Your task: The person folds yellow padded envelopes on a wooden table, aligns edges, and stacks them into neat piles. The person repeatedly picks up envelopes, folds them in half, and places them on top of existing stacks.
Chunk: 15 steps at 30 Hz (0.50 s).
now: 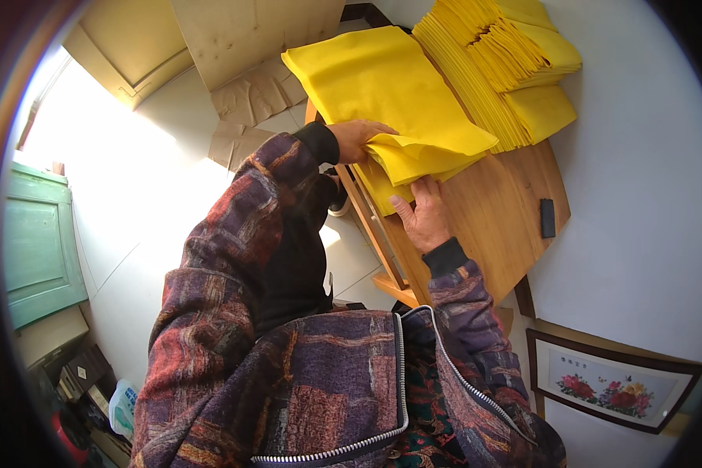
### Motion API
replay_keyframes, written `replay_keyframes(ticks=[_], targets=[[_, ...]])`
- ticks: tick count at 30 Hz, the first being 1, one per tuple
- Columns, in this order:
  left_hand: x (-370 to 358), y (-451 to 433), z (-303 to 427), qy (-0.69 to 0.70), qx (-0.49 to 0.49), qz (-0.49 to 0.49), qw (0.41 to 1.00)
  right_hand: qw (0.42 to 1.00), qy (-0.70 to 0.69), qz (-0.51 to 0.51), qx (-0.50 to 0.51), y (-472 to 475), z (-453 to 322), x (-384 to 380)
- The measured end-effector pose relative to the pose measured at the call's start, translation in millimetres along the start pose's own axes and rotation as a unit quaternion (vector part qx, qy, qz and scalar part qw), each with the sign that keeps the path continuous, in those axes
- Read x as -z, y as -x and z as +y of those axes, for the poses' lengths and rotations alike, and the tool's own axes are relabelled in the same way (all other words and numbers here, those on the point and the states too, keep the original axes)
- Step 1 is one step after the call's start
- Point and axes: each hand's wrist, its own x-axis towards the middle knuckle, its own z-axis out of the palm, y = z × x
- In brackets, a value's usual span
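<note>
Yellow fabric sheets (380, 82), soft and felt-like, lie in a layered pile on a wooden table (485, 199) before me. Their near edges are lifted and rumpled. My left hand (354, 140) grips this near edge at its left side, fingers over the top layer and thumb out of sight. At the right, my right hand (427, 219) has its fingertips at the lower edge of the layers, partly covered by them. Its thumb stands apart from the fingers, beside a lower yellow layer that hangs to the table's left edge.
Several folded yellow bundles (526, 64) are stacked at the table's far side by the wall. A small dark block (547, 218) rests near the table's right edge. Flattened brown cardboard (248, 96) lies on the floor. A framed flower picture (614, 380) stands lower right.
</note>
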Motion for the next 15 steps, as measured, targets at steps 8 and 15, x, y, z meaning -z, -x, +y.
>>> replay_keyframes(ticks=[8, 15], targets=[[-4.7, -0.7, -2.9, -0.023, -0.017, 0.026, 0.999, 1.0, -0.009, 0.003, -0.004, -0.7, -1.0, 1.2], [-13.4, -2.1, -5.5, -0.022, -0.082, 0.104, 0.991, 0.998, -0.034, 0.047, -0.023, 10.6, -5.2, 12.7]])
